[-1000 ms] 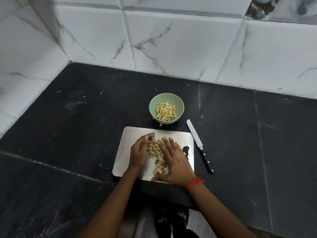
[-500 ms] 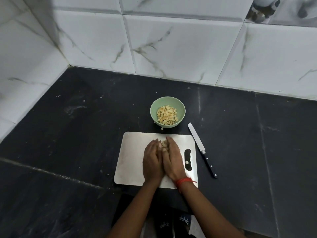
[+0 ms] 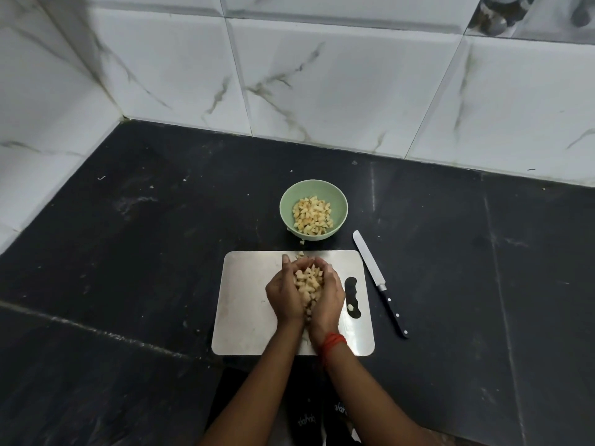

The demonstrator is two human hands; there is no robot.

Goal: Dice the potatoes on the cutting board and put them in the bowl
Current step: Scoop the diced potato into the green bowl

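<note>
Black tabletop [image 3: 128, 252] carries everything. The steel cutting board [image 3: 251, 300] sits at 6 o'clock, nearest the person. Over the board's middle the left hand [image 3: 283, 294] & right hand [image 3: 330, 296] are pressed side by side into one cup, fingers curled up around a heap of potato dice [image 3: 307, 280]; neither has hold of anything else. A few cubes show low in the seam btw the palms, near the wrists, so that's the likely leak.

Step in hand, as I read it: carry this scoop to the bowl [image 3: 342, 201], which stands at 12 o'clock from the board, just off its far edge. To do it well:
- Keep the palm heels tight together.
- Travel low & level straight toward 12.
- Get over the bowl's centre before parting the hands.
- Open from the fingertip end so the dice drop inside the rim.

The bowl looks small vs a double handful, so release slowly.

Knife [image 3: 380, 281] lies on the tabletop at 3 o'clock of the board, blade toward 12, off the carrying path.

Containers: only the green bowl. It holds a pile of pale cubes [image 3: 312, 215], approx half full, w/ room left by my guess.

Strays to collect after:
- One cube [image 3: 350, 307] by the board's handle slot, at 3 o'clock of the hands.
- One bit [image 3: 299, 254] at the board's far edge.
- One piece [image 3: 302, 242] on the tabletop at the bowl's foot.
</note>
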